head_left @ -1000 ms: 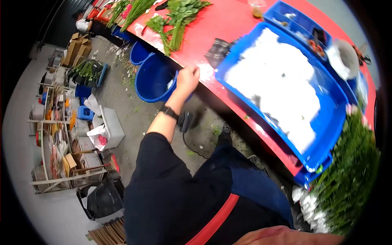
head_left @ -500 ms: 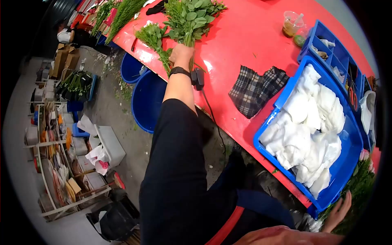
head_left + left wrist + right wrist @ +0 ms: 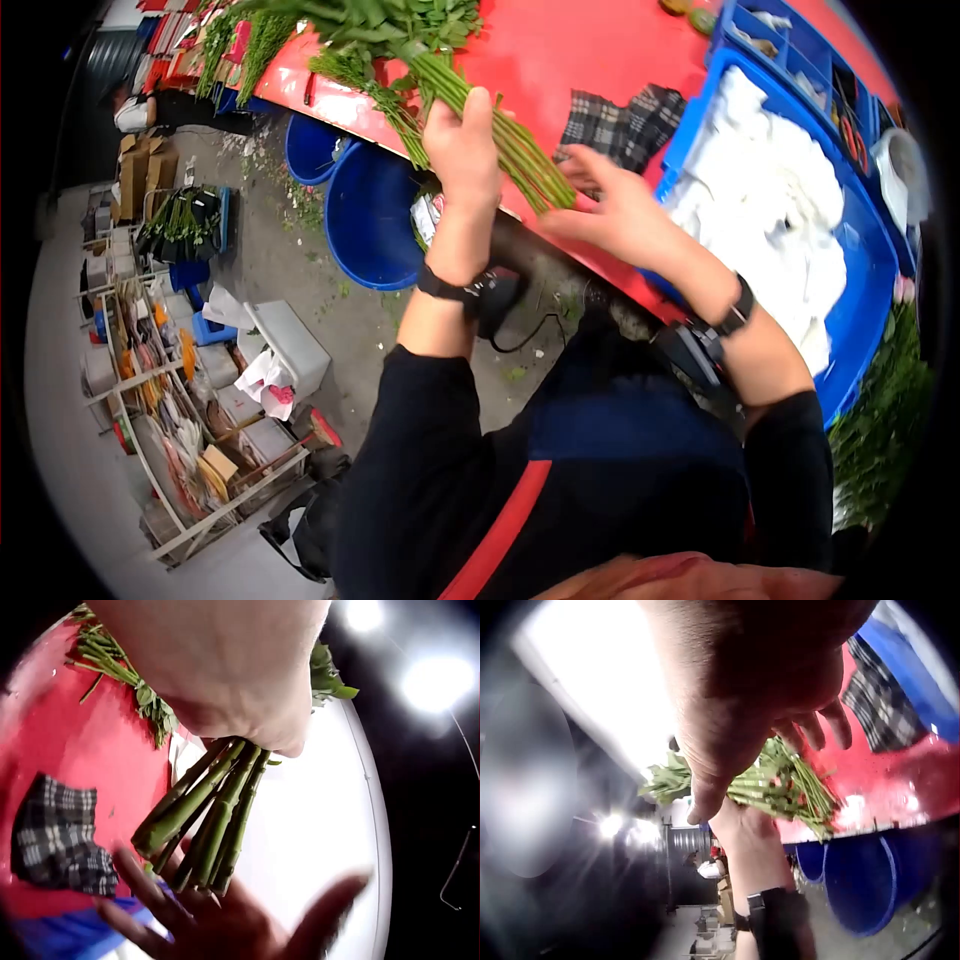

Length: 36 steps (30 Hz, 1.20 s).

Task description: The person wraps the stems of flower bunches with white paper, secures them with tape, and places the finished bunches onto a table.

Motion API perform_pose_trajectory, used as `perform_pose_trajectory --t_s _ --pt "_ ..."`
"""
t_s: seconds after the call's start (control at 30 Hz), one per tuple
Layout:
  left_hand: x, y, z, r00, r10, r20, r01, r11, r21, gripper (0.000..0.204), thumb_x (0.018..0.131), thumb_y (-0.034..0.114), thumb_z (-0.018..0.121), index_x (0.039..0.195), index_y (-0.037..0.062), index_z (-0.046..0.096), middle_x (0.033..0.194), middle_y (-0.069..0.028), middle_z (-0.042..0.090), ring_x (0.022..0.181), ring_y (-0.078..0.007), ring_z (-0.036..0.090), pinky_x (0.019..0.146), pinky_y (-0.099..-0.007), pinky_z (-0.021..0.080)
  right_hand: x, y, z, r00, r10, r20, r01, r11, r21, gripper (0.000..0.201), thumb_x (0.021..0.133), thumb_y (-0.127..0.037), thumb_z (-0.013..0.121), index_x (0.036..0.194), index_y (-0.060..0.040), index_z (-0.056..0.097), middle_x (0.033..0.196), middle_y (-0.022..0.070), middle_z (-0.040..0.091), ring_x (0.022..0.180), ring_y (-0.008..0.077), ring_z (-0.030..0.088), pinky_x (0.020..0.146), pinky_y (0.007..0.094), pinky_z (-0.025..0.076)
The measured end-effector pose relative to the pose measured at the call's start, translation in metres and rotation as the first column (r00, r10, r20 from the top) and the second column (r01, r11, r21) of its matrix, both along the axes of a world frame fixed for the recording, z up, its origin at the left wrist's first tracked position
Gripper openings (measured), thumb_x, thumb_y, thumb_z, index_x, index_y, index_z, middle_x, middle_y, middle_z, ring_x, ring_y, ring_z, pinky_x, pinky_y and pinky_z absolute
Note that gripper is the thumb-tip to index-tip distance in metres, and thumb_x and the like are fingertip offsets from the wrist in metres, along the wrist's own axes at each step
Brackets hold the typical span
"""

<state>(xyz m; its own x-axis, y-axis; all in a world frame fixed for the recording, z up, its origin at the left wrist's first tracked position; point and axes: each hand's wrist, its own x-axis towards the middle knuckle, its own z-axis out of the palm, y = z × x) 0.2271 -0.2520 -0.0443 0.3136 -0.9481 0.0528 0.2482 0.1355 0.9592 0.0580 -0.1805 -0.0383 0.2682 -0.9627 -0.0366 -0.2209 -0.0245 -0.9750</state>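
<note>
A bunch of leafy green stems (image 3: 530,165) is gripped in my left hand (image 3: 465,150), its leaves towards the far left and its cut ends towards my right. Seen from the left wrist, the thick stem ends (image 3: 217,817) stick out below that fist. My right hand (image 3: 625,215) is beside the cut ends, fingers spread and thumb apart; the left wrist view shows its palm (image 3: 232,930) behind them. Below the held bunch, a smaller bunch of thin greenery (image 3: 375,100) lies on the red table (image 3: 560,50).
A dark plaid cloth (image 3: 625,125) lies on the table, left of a blue tub (image 3: 865,300) heaped with white cloth (image 3: 765,210). Blue buckets (image 3: 365,215) stand on the floor by the table edge. More foliage (image 3: 885,420) is at the right, and a cluttered rack (image 3: 190,430) at the left.
My left hand reached from the table edge to the leafy bunch, then lifted and swung it round towards me. The right hand came up from the foliage at the lower right to the stem ends.
</note>
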Motion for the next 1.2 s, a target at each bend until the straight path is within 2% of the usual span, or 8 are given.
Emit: perform_pose_trajectory --t_s 0.1,0.2,0.37,0.6,0.7,0.97,1.03,1.2 --pt "-0.005 0.054 0.006 0.984 -0.018 0.178 0.021 1.000 -0.015 0.021 0.094 0.014 0.056 0.098 -0.0062 0.059 0.079 -0.0095 0.064 0.061 -0.0155 0.061 0.059 -0.0289 0.051 0.006 0.028 0.016 0.964 0.121 0.236 -0.214 0.881 0.421 0.034 0.086 -0.029 0.069 0.098 0.0015 0.058 0.070 0.0125 0.064 0.064 0.0288 0.064 0.063 0.0393 0.051" --pt "0.029 0.113 0.025 0.831 -0.127 0.542 0.088 0.991 0.097 0.026 0.096 0.019 0.056 0.099 -0.0058 0.064 0.078 -0.0069 0.065 0.065 -0.0123 0.060 0.059 -0.0255 0.048 -0.032 0.065 0.006 0.990 0.135 -0.050 -0.142 0.973 -0.182 0.028 0.085 -0.024 0.068 0.097 -0.0001 0.059 0.072 0.0193 0.061 0.061 0.0366 0.060 0.058 0.0404 0.048" --pt "-0.001 0.193 0.094 0.205 0.059 0.977 0.282 0.952 -0.117 0.012 0.081 0.012 0.075 0.084 0.0025 0.067 0.072 -0.0049 0.064 0.062 -0.0143 0.058 0.058 -0.0266 0.046 -0.094 0.130 0.015 0.884 0.087 -0.460 -0.212 0.950 -0.229 0.027 0.082 -0.023 0.068 0.079 -0.0020 0.052 0.066 0.0185 0.056 0.065 0.0384 0.059 0.056 0.0447 0.046" --pt "-0.124 0.220 0.088 -0.251 -0.313 0.916 0.726 0.565 0.392 0.076 0.060 0.034 0.083 0.125 0.0070 0.055 0.130 -0.0138 0.052 0.123 -0.0339 0.045 0.101 -0.0437 0.033 -0.155 0.199 0.005 0.819 0.216 -0.531 -0.423 0.853 -0.305 0.016 0.076 -0.018 0.064 0.079 -0.0045 0.057 0.067 0.0116 0.062 0.062 0.0296 0.064 0.054 0.0408 0.048" --pt "-0.166 0.227 0.044 -0.409 -0.787 0.462 0.580 0.166 0.797 0.061 0.068 0.037 0.080 0.115 0.0034 0.060 0.099 -0.0220 0.065 0.097 -0.0399 0.060 0.083 -0.0439 0.047 -0.177 0.213 0.021 0.645 0.344 -0.683 -0.532 0.843 -0.078 0.020 0.077 -0.021 0.064 0.081 -0.0021 0.058 0.068 0.0123 0.063 0.067 0.0315 0.065 0.057 0.0404 0.050" --pt "-0.230 0.255 0.010 -0.012 -0.937 0.349 0.549 0.286 0.786 0.035 0.083 0.033 0.070 0.094 -0.0004 0.066 0.071 -0.0192 0.064 0.068 -0.0215 0.065 0.065 -0.0369 0.049 -0.334 0.256 -0.005 0.783 -0.260 -0.565 0.223 0.965 -0.137 0.012 0.078 -0.014 0.062 0.082 -0.0037 0.066 0.083 0.0168 0.063 0.084 0.0359 0.062 0.072 0.0433 0.050" --pt "-0.243 0.256 -0.003 0.002 -0.935 0.354 0.590 0.287 0.754 0.033 0.084 0.031 0.070 0.092 -0.0010 0.065 0.068 -0.0165 0.063 0.065 -0.0166 0.061 0.062 -0.0362 0.048 -0.378 0.267 -0.017 0.593 -0.212 -0.777 0.227 0.970 -0.091 0.013 0.076 -0.014 0.061 0.072 -0.0023 0.065 0.073 0.0187 0.061 0.073 0.0376 0.061 0.065 0.0458 0.049" --pt "-0.288 0.253 -0.005 0.015 -0.972 0.234 0.595 0.196 0.779 0.032 0.085 0.029 0.069 0.086 -0.0024 0.065 0.064 -0.0112 0.062 0.063 -0.0115 0.056 0.060 -0.0345 0.047 -0.405 0.283 -0.072 0.752 -0.210 -0.624 0.199 0.976 -0.089 0.013 0.078 -0.014 0.063 0.077 -0.0014 0.067 0.069 0.0147 0.062 0.064 0.0264 0.061 0.060 0.0383 0.048"
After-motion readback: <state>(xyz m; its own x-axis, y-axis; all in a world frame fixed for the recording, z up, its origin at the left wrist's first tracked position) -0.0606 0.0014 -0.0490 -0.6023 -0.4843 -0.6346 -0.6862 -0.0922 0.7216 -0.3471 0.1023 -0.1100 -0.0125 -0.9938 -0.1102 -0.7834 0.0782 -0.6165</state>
